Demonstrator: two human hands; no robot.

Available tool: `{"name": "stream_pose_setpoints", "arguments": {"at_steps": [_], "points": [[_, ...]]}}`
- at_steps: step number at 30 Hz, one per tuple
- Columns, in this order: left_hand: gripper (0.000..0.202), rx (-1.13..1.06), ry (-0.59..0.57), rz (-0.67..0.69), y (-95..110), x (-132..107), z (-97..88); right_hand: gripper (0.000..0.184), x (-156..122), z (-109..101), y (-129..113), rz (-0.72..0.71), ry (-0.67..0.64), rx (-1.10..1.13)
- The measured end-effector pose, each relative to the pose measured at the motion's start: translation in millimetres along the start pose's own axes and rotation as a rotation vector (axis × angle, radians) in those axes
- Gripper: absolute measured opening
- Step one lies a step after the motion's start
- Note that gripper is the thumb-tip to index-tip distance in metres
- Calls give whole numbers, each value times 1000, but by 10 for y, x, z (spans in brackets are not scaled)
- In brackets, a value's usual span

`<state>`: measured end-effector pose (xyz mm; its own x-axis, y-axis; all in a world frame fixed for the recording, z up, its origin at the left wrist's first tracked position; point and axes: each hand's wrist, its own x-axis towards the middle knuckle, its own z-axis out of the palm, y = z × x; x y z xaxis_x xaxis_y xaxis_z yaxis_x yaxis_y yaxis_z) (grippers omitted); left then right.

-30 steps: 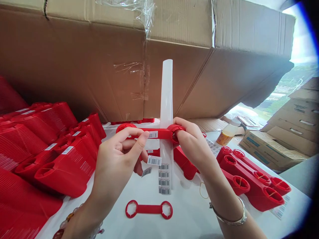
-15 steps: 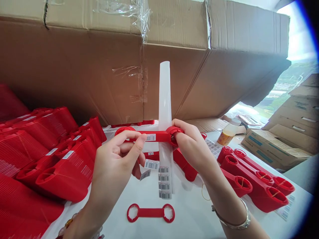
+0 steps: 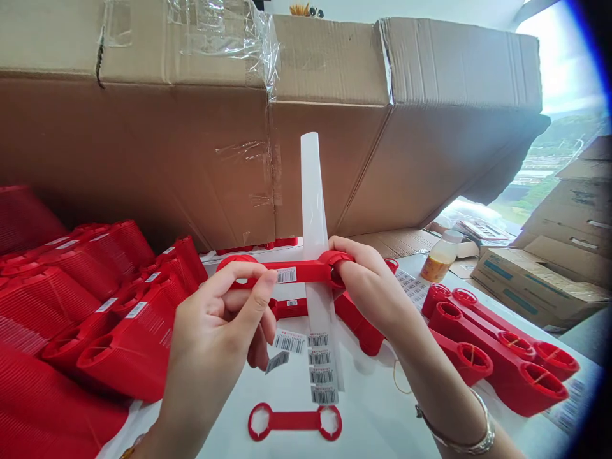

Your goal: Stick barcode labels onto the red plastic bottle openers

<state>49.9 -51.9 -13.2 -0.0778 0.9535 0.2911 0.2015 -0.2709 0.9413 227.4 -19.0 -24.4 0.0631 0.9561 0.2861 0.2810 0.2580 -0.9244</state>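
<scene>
I've got the left hand [image 3: 215, 325] fingers narrow, curled on the red plastic double-ring bar [image 3: 306, 272] beside its barcode label [image 3: 286, 275]; the right hand [image 3: 368, 280] fingers wrapped round the 3 o'clock ring [image 3: 336, 257].

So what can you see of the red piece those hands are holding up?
The red piece is a flat bar of what looks like moulded plastic, with a ring at each end. A barcode sticker sits on the bar. It is held roughly level, the left hand at one ring, the right hand gripping the other, and it crosses in front of a pale translucent strip.
</scene>
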Motion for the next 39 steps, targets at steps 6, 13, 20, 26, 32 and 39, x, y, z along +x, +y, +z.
{"name": "stream_pose_setpoints", "arguments": {"at_steps": [6,13,20,26,32,39], "points": [[21,-63,-133,-12,-137,93,-72,13,-19,1,-18,-13,10,-24],[21,-50,-70,-48,-56,34,-8,13,-37,6,-16,-18,16,-34],[22,-68,-104,-57,-115,60,-20,14,-65,8,-35,-20,13,-37],[28,-6,-87,-36,-158,68,-12,14,-75,18,-48,-27,29,-76],[38,152,-28,7,-242,123,11,15,-89,69,-62,-71,34,-68],[44,86,6,56,-202,209,-159,9,82,65,61,4,3,124]]}}
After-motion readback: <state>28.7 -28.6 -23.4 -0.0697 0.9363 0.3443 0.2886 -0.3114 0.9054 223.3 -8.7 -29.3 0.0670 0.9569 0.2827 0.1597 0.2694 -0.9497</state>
